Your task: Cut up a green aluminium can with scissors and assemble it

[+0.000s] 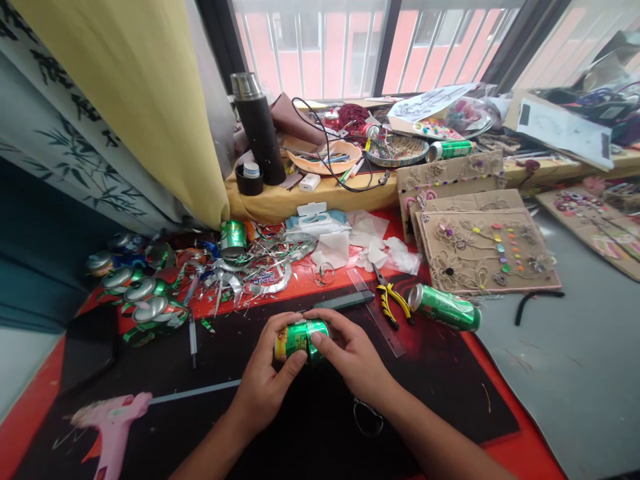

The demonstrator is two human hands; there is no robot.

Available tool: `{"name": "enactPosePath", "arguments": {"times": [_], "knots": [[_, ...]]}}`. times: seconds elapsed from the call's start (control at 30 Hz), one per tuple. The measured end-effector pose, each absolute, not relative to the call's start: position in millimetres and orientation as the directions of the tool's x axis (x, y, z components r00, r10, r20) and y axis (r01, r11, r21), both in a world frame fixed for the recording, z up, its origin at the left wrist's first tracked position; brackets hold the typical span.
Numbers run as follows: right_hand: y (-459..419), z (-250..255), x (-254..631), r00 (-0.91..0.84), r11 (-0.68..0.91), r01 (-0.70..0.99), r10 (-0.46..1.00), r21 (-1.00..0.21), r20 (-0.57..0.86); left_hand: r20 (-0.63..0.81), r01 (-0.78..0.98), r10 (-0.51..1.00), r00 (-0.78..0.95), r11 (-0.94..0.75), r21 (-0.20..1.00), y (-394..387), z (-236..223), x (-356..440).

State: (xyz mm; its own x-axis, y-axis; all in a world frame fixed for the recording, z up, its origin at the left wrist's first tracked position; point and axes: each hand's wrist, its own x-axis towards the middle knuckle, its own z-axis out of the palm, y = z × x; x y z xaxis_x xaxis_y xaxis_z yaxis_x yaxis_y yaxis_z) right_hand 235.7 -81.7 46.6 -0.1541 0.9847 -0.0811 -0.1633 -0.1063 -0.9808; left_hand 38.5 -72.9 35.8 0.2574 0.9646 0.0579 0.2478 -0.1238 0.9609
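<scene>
A green can piece (300, 339) with a yellow patch at its left end lies sideways between my two hands, above the black mat. My left hand (273, 363) wraps its left end, thumb in front and fingers over the top. Around the right end curls my right hand (345, 347), its thumb pressing near a dark slit in the can wall. Both palms hide the can's ends. Beyond my hands lies a dark-handled cutter (345, 300). Pliers with yellow and black handles (393, 303) rest beside a clear ruler (383, 327).
A pink glue gun (110, 427) lies at left, and a pen (193, 340) nearby. Cut can tops (150, 308) and metal shreds (250, 267) pile at the back left. A whole green can (445, 307) lies at right, before decorated cardboard (490, 247). A black flask (260, 133) stands behind.
</scene>
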Motion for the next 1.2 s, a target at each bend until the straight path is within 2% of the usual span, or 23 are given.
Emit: {"name": "enactPosePath", "arguments": {"times": [0.23, 0.37, 0.57, 0.97, 1.2], "knots": [[-83, 48, 235, -0.081, -0.100, -0.155, 0.993, -0.983, -0.088, 0.070, 0.226, 0.947, 0.315, -0.146, 0.963, -75, 32, 36], [-83, 46, 234, -0.057, -0.070, -0.107, 0.996, -0.992, -0.064, 0.070, 0.268, 0.959, 0.276, -0.147, 0.952, -76, 32, 40], [-84, 42, 234, -0.093, -0.061, -0.081, 0.994, -0.995, -0.053, 0.029, 0.279, 0.978, 0.208, -0.088, 0.956, -76, 37, 43], [-85, 48, 237, -0.152, 0.034, -0.035, 0.988, -0.999, 0.039, -0.037, 0.198, 0.976, 0.216, -0.007, 0.980, -71, 42, 39], [-85, 48, 237, -0.180, 0.092, 0.028, 0.980, -0.995, 0.086, -0.124, 0.142, 0.965, 0.232, 0.092, 0.985, -66, 41, 36]]}}
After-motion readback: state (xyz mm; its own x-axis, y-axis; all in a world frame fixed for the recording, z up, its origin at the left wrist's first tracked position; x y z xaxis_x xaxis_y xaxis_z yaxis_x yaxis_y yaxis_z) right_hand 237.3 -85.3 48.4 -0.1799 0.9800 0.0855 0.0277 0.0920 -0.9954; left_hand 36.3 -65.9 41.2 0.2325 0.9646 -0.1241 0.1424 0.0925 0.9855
